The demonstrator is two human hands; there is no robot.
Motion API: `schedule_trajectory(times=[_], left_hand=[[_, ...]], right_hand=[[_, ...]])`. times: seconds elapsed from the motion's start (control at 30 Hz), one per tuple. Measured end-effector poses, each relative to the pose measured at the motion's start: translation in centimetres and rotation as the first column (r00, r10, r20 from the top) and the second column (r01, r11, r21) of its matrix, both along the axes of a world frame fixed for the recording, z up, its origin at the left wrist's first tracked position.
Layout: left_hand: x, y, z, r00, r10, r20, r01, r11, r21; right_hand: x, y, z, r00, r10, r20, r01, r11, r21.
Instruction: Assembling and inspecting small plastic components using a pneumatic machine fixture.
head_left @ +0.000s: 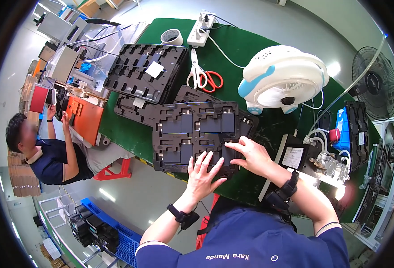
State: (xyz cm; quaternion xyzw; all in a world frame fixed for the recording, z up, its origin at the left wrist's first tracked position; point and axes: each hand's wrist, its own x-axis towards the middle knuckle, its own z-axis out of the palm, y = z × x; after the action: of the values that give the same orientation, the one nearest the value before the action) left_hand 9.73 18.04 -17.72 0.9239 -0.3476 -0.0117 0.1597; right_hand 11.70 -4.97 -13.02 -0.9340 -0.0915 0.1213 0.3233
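Note:
A black moulded tray (197, 140) lies in front of me on a green table, with several dark rectangular blocks (228, 122) in its pockets. My left hand (200, 178) is open, fingers spread, its fingertips over the near edge and the lower middle of the tray. From the right, my right hand (252, 156) reaches over the tray's near right corner. Its index finger and thumb are stretched out and apart, at a block (221, 155) in the lower right pocket. The hands partly hide this block, and whether the fingertips press on it is hard to see.
Stacked black trays (143, 73) stand beyond, near scissors (199, 73), a tape roll (172, 37) and a power strip (201, 31). A white fan (284, 80) sits at far right, with a fixture (295, 154) with tubing nearer. A co-worker (49, 152) sits at left.

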Motion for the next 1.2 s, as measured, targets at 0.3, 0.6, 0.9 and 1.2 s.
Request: schedule_trajectory(times=[0.3, 0.6, 0.9, 1.2], left_hand=[[-0.1, -0.1, 0.4, 1.000, 0.001, -0.010, 0.000, 0.999, 0.034], [-0.1, -0.4, 0.3, 1.000, 0.005, -0.011, -0.005, 1.000, -0.005], [2.9, 4.6, 2.6, 0.848, 0.519, 0.107, -0.459, 0.820, -0.341], [4.6, 12.0, 1.5, 0.356, 0.581, -0.732, -0.919, 0.362, -0.159]], right_hand=[[0.1, -0.6, -0.4, 0.973, -0.022, 0.228, 0.025, 1.000, -0.012], [-0.1, 0.0, -1.5, 0.967, 0.019, 0.254, 0.013, 0.992, -0.126], [-2.4, -0.7, -0.8, 0.894, -0.374, -0.249, 0.445, 0.810, 0.382], [-3.3, 0.0, -2.2, 0.542, -0.332, -0.772, 0.800, 0.483, 0.355]])
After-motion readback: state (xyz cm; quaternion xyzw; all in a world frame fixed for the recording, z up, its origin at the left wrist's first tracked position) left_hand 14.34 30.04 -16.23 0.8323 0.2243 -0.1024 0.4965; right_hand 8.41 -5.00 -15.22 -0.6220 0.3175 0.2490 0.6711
